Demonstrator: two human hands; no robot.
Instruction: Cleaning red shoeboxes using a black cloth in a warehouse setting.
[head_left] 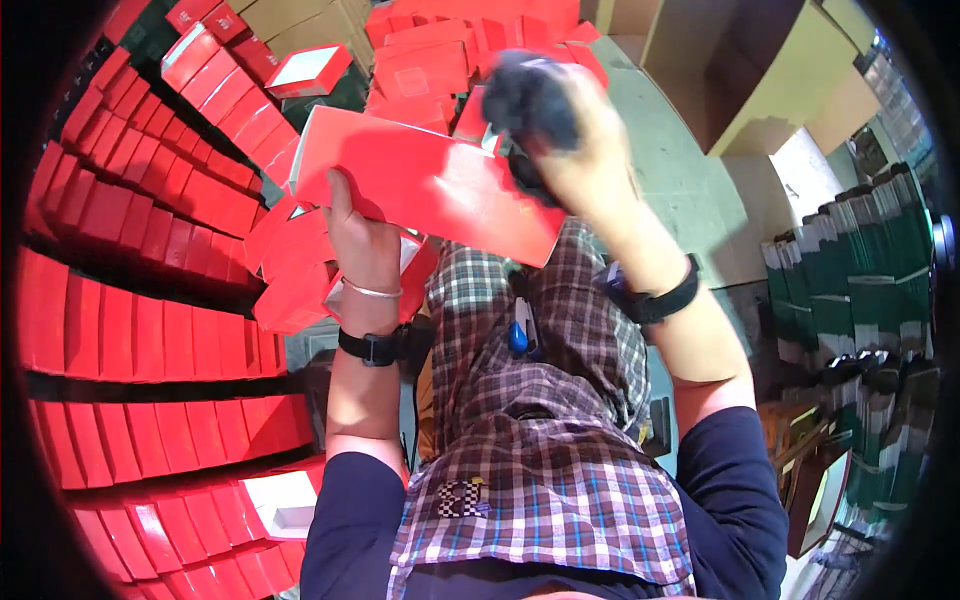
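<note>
A flat-faced red box [420, 175] is held tilted in front of my chest. My left hand [352, 235] grips its near left edge, the thumb lying on the red face. Above the box's right end, my right hand [595, 160] is closed around a dark, soft-looking bundle [530, 100], smeared by motion; its kind cannot be made out. Black straps circle both my wrists. Below the held box, beside my left hand, other red boxes [295, 300] lie jumbled at angles.
Rows of red boxes [150, 340] fill the left side, and more are piled [425, 65] ahead. An open cardboard carton [790, 75] stands far right. Bundled green-edged stacks [850, 290] are at the right. A blue-tipped tool [519, 338] rests against my plaid apron [540, 480].
</note>
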